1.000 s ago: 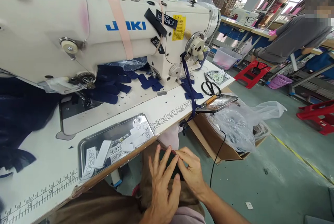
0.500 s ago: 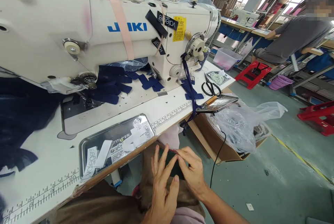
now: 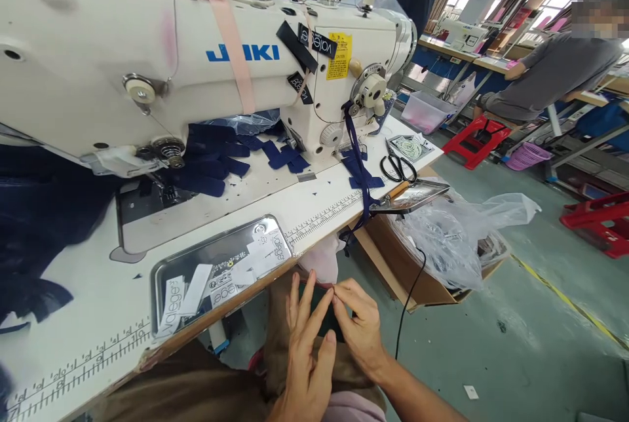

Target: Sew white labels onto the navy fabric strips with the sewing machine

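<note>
Dark green fabric lies on the person's lap, below the front edge of the desk, mostly covered by both hands. The left hand rests on it with fingers spread wide and flat; the right hand pinches its upper edge between thumb and forefinger, beside the left fingertips. Brown cloth spreads under the hands.

Just above them, at the desk's front edge, sits a metal tray holding white printed labels. A cream sewing machine fills the back of the desk, with navy fabric pieces under its arm and a navy strap hanging over the front edge. Black scissors lie near the right corner. Off that corner stands a cardboard box stuffed with clear plastic bags. A seated person in grey works well apart, beyond it.
</note>
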`<state>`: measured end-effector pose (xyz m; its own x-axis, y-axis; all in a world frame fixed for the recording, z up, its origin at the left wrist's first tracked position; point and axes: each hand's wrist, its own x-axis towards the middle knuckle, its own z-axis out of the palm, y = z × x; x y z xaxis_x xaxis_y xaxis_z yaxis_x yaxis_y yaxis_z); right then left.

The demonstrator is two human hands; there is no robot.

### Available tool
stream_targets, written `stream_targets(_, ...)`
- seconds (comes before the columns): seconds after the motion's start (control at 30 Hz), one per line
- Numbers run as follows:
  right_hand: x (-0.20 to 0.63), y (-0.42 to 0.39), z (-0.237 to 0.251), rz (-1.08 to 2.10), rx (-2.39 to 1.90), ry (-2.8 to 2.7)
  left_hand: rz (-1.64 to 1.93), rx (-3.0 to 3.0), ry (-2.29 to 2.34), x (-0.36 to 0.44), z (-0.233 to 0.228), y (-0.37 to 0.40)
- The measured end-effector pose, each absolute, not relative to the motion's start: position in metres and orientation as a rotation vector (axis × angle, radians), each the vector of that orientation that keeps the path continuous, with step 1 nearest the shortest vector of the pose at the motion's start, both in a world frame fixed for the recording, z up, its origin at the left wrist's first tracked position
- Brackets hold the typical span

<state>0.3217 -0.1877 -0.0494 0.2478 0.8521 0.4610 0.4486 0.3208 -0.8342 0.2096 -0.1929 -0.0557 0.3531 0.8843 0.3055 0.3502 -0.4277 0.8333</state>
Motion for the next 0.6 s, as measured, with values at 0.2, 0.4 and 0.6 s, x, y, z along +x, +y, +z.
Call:
stream_targets(0.2,0.322,-0.186,-0.047,0.406,-1.312,-1.365,1.000,2.008,1.069,0.208,-0.057,-0.194)
stream_targets(0.4,0.326,-0.186,-0.052,0.295,-1.297,-1.493,1.016,1.970,1.115,0.209,-0.055,-0.197)
stream_targets(0.6,0.323,-0.195,-0.068,0.348,-1.312,-1.648,1.145,2.044,1.146,0.210,-0.047,-0.193)
